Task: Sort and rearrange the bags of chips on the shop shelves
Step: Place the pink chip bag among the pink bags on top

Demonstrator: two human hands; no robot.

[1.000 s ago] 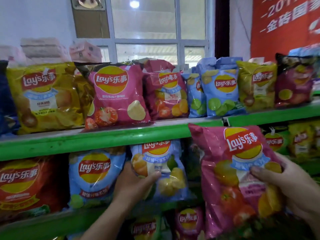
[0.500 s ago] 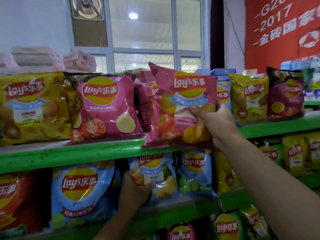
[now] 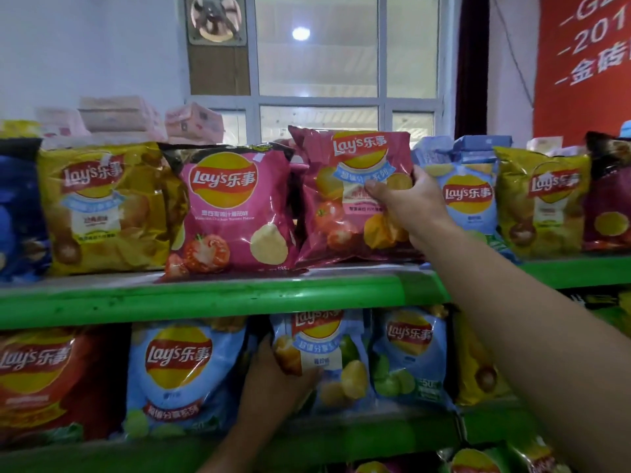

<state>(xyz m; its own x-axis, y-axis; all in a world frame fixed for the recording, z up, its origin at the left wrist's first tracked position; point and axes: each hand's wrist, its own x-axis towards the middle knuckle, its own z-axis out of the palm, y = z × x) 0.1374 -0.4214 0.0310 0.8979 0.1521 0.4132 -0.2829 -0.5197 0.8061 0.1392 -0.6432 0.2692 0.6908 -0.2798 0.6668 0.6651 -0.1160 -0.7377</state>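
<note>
On the top shelf (image 3: pixel 205 298) the pink bag (image 3: pixel 327 206) stands between its twin (image 3: pixel 232 209) and a blue bag (image 3: pixel 471 196). Right hand (image 3: pixel 406 203) pinches its right edge. Left hand (image 3: pixel 273 380) grips a lower bag (image 3: pixel 327 353). Risk I see: base sits near the lip, so an early release could tip it forward.

Bright window (image 3: pixel 317 63) backlight, glare on bags, soft blur, bowed edges

Single head cam, wide-angle, close in. Faces the top shelf (image 3: pixel 205 295) straight on, roughly level with it; lower shelf (image 3: pixel 341 435) near frame bottom, window (image 3: pixel 317 63) behind.
</note>
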